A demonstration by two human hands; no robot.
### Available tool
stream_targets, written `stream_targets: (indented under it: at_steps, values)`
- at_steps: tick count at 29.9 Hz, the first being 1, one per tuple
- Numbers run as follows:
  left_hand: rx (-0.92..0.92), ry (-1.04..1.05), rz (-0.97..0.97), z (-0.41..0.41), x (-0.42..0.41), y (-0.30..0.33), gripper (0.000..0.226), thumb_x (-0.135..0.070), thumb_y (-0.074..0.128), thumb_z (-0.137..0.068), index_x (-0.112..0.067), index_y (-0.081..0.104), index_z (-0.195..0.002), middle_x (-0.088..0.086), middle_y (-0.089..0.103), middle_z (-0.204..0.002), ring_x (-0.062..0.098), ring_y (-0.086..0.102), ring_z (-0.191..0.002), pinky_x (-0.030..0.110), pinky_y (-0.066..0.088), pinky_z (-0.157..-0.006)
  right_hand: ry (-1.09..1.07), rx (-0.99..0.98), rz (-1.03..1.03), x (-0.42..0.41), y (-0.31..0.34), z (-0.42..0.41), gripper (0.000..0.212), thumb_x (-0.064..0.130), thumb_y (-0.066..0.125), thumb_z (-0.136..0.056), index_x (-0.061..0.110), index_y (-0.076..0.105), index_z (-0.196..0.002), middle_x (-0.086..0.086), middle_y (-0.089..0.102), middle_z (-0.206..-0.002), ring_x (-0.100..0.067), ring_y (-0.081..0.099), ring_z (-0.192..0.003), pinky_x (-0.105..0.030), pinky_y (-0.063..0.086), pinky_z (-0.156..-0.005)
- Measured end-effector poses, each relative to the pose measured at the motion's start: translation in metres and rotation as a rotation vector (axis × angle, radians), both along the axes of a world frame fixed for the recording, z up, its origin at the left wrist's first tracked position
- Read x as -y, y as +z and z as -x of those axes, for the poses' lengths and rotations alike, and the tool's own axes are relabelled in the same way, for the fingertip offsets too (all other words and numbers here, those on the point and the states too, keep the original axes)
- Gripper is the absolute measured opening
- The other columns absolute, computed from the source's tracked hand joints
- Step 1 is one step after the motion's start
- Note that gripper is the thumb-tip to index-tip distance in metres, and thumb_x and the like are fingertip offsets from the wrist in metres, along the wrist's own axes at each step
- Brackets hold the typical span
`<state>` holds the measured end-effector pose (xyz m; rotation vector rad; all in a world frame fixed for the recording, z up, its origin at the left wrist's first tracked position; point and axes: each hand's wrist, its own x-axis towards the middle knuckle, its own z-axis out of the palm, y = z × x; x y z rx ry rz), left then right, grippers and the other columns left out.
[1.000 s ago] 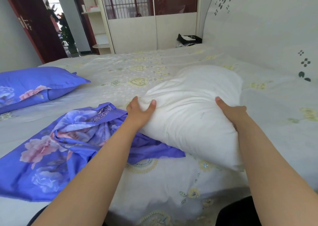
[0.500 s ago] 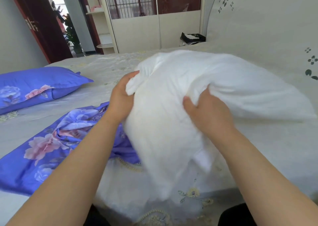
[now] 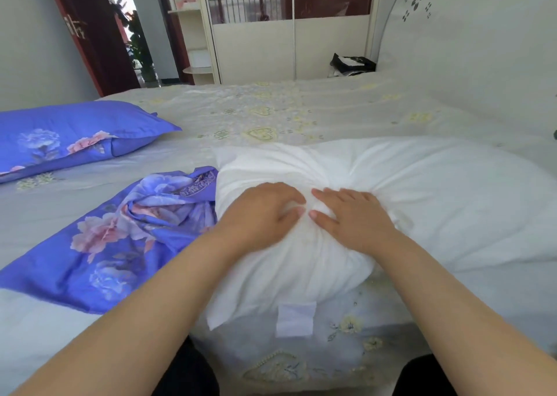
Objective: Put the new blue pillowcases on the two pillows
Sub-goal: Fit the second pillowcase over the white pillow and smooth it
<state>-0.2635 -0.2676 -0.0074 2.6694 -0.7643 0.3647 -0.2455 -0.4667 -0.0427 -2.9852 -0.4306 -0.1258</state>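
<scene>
A bare white pillow (image 3: 428,202) lies across the bed (image 3: 301,109) in front of me, a white tag hanging from its near edge. My left hand (image 3: 265,211) and my right hand (image 3: 352,217) rest side by side on its near middle, pressing a dent into it, fingertips almost touching. The left fingers bend slightly into the filling; the right fingers lie straighter. A loose blue floral pillowcase (image 3: 120,238) lies crumpled on the bed just left of the pillow, its edge tucked under it. A second pillow (image 3: 75,136) in a blue floral case lies at the far left.
A pale headboard (image 3: 467,48) stands along the right side. A black bag (image 3: 351,63) sits beyond the bed's far corner. A wardrobe (image 3: 271,33) and a dark red open door (image 3: 90,33) stand at the back.
The white pillow was gripped at its sides, lifted and turned, and now lies flat on the bed. Both hands have let go of its edges and moved onto its top.
</scene>
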Motion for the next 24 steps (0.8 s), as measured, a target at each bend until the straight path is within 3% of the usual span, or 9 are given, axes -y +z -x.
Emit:
stream_targets:
  at_steps: [3,5,7,10,12,15,19,22,24]
  values:
    - [-0.006,0.088,-0.448,0.043,0.021,-0.019,0.090,-0.076,0.023,-0.076,-0.023,0.023,-0.148,0.002,0.009,-0.159,0.027,0.004,-0.146,0.047,0.001,-0.117,-0.036,-0.003,0.035,-0.005,0.006,-0.014,0.067,0.071,0.016,-0.087,0.041,0.023,-0.146,0.008,0.036,-0.150,-0.020,0.033,-0.137,-0.041,0.019,-0.110]
    - [0.039,0.134,-0.592,0.064,0.028,-0.033,0.112,-0.081,0.033,-0.070,-0.012,-0.003,-0.150,0.013,-0.020,-0.156,0.039,-0.019,-0.141,0.058,-0.013,-0.112,-0.043,-0.039,0.123,-0.013,0.011,-0.020,0.064,0.068,0.018,-0.090,0.039,0.022,-0.147,0.006,0.037,-0.150,-0.023,0.035,-0.135,-0.043,0.015,-0.112]
    - [0.123,0.149,-0.647,0.067,0.029,-0.051,0.121,-0.077,0.049,-0.069,-0.011,-0.012,-0.149,0.019,-0.027,-0.152,0.050,-0.022,-0.136,0.065,-0.014,-0.107,-0.042,-0.083,0.172,-0.019,0.017,-0.025,0.062,0.066,0.014,-0.092,0.037,0.021,-0.147,0.005,0.039,-0.149,-0.024,0.035,-0.136,-0.048,0.003,-0.114]
    - [0.224,0.172,-0.581,0.046,0.016,-0.055,0.124,-0.070,0.069,-0.055,-0.017,0.011,-0.151,0.021,0.003,-0.157,0.054,0.021,-0.135,0.064,0.022,-0.106,-0.017,-0.142,0.206,-0.025,0.028,-0.031,0.058,0.053,0.008,-0.097,0.027,0.040,-0.138,-0.001,0.056,-0.132,-0.023,0.045,-0.128,-0.048,-0.002,-0.117]
    - [0.239,0.165,-0.438,0.026,0.005,-0.043,0.110,-0.058,0.073,-0.060,-0.018,0.022,-0.149,0.022,0.017,-0.154,0.041,0.056,-0.110,0.045,0.048,-0.082,0.021,-0.191,0.132,-0.026,0.038,-0.034,0.060,0.045,0.008,-0.101,0.015,0.053,-0.127,-0.006,0.059,-0.129,-0.022,0.047,-0.126,-0.045,0.005,-0.117]
    - [0.004,0.210,-0.338,-0.008,-0.012,-0.016,0.100,-0.055,0.058,-0.081,-0.022,-0.006,-0.151,0.014,0.005,-0.158,0.035,0.055,-0.112,0.038,0.046,-0.081,0.021,-0.311,-0.068,-0.027,0.049,-0.027,0.076,0.059,0.008,-0.096,0.009,0.054,-0.130,-0.010,0.050,-0.139,-0.022,0.042,-0.131,-0.034,0.016,-0.113]
    - [-0.243,0.186,-0.285,-0.048,-0.013,-0.008,0.113,-0.064,0.059,-0.076,-0.020,-0.015,-0.149,0.012,0.050,-0.136,0.030,0.053,-0.117,0.037,0.043,-0.089,0.073,-0.424,-0.087,-0.026,0.059,-0.011,0.101,0.087,0.014,-0.065,0.023,0.054,-0.131,0.001,0.055,-0.135,-0.016,0.047,-0.125,-0.030,0.022,-0.107]
    - [-0.404,0.214,-0.343,-0.070,-0.006,-0.013,0.102,-0.065,0.066,-0.065,-0.020,0.024,-0.146,0.004,0.056,-0.129,0.025,0.054,-0.115,0.039,0.046,-0.092,0.158,-0.439,0.092,-0.030,0.053,-0.003,0.097,0.085,0.046,-0.064,0.032,0.030,-0.144,0.010,0.047,-0.140,-0.013,0.042,-0.130,-0.032,0.018,-0.110]
    - [-0.475,0.194,-0.381,-0.080,-0.001,-0.013,0.072,-0.066,0.070,-0.060,-0.026,0.056,-0.119,-0.005,0.064,-0.109,0.019,0.061,-0.101,0.037,0.050,-0.087,0.088,-0.404,0.211,-0.036,0.048,-0.007,0.119,0.078,0.061,-0.063,0.024,0.003,-0.152,0.003,0.043,-0.145,-0.019,0.038,-0.134,-0.031,0.021,-0.111]
